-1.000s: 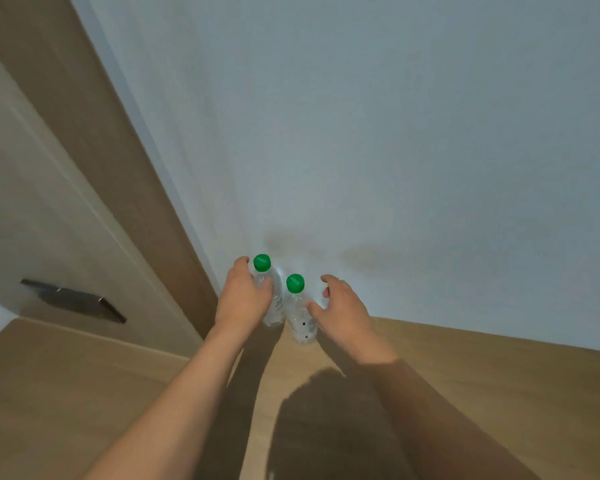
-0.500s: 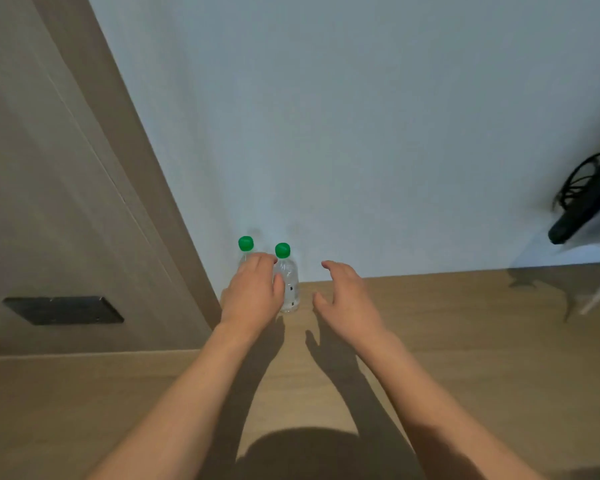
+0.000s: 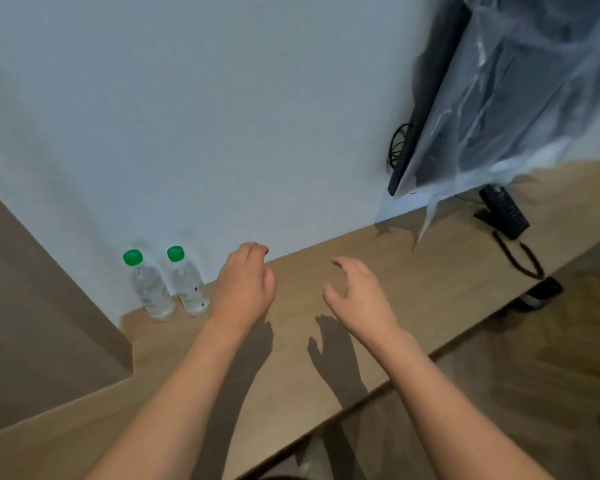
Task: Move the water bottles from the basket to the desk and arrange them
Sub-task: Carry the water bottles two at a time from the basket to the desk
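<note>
Half a second ago the left hand (image 3: 245, 285) was against the bottles; now it has come away to their right and holds nothing, fingers loosely curled. The right hand (image 3: 355, 294) also hovers above the desk (image 3: 291, 368), fingers spread and relaxed, empty. Two water bottles stand upright side by side in the desk's back left corner near the wall: the left bottle (image 3: 149, 289) and the right bottle (image 3: 189, 284). Both are clear, with green caps, and hold water.
</note>
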Available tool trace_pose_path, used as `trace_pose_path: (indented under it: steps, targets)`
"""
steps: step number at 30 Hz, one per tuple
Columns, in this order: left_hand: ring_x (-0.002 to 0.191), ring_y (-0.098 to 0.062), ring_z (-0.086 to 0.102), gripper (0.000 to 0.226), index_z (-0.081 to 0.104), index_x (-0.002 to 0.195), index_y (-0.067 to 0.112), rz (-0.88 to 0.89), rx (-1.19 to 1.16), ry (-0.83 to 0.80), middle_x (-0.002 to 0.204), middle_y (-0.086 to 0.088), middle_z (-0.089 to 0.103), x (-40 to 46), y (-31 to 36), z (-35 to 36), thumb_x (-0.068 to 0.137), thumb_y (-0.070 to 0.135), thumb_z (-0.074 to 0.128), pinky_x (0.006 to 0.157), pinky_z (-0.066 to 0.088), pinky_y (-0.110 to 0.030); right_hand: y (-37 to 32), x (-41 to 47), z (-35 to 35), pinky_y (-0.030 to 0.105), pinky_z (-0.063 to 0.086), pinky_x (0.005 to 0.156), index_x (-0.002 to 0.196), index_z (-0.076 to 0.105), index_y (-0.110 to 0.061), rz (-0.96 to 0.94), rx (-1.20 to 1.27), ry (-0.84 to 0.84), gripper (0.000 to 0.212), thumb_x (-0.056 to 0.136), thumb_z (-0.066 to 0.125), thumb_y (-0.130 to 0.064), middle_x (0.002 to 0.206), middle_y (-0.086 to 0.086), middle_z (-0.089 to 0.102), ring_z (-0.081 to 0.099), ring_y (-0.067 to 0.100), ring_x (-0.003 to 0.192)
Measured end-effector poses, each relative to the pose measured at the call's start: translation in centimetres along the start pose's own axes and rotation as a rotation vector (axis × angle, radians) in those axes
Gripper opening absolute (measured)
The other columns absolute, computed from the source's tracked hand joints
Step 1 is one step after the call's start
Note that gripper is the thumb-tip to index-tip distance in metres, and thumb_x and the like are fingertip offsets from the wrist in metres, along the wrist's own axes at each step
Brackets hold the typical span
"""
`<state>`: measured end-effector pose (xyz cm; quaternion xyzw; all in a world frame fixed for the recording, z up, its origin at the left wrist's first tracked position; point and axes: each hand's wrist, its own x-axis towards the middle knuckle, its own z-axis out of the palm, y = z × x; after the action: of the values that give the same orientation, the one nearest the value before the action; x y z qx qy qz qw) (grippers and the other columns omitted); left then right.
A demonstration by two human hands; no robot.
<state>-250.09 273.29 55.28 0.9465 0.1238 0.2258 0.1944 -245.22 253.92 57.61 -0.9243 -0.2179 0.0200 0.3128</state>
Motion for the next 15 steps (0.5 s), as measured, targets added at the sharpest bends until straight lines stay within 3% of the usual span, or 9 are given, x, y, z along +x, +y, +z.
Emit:
trace_pose_path:
  steps: [5, 10, 15]
  targets:
    - [0.103, -0.034, 0.058, 0.031, 0.061, 0.116, 0.002, 0.14, -0.014, -0.05, 0.115, -0.014, 0.061, 1.0, 7.3, 3.6, 0.087, 0.011, 0.058, 0.088, 0.049, -0.042, 5.9, -2.8, -5.0, 0.037, 0.031, 0.116, 0.147, 0.036, -0.019, 0.126, 0.009, 0.072, 0.058, 0.093, 0.057, -0.029, 0.149, -0.001, 0.041, 0.037, 0.016, 0.137]
    - [0.102, -0.028, 0.058, 0.03, 0.061, 0.116, 0.005, 0.306, -0.032, -0.097, 0.114, -0.012, 0.061, 1.4, 18.9, 8.8, 0.089, 0.018, 0.056, 0.084, 0.05, -0.038, 14.8, -6.0, -12.5, 0.033, 0.031, 0.115, 0.147, 0.037, -0.019, 0.26, -0.034, 0.185, 0.059, 0.093, 0.057, -0.031, 0.148, 0.001, 0.042, 0.039, 0.016, 0.136]
    - [0.115, -0.018, 0.056, 0.036, 0.057, 0.127, 0.014, 0.5, -0.073, -0.135, 0.127, -0.004, 0.058, 0.5, 33.7, 14.8, 0.094, 0.027, 0.053, 0.097, 0.046, -0.031, 25.3, -10.8, -21.0, 0.035, 0.035, 0.113, 0.147, 0.038, -0.018, 0.387, -0.049, 0.302, 0.06, 0.092, 0.058, -0.031, 0.147, 0.002, 0.044, 0.04, 0.018, 0.135]
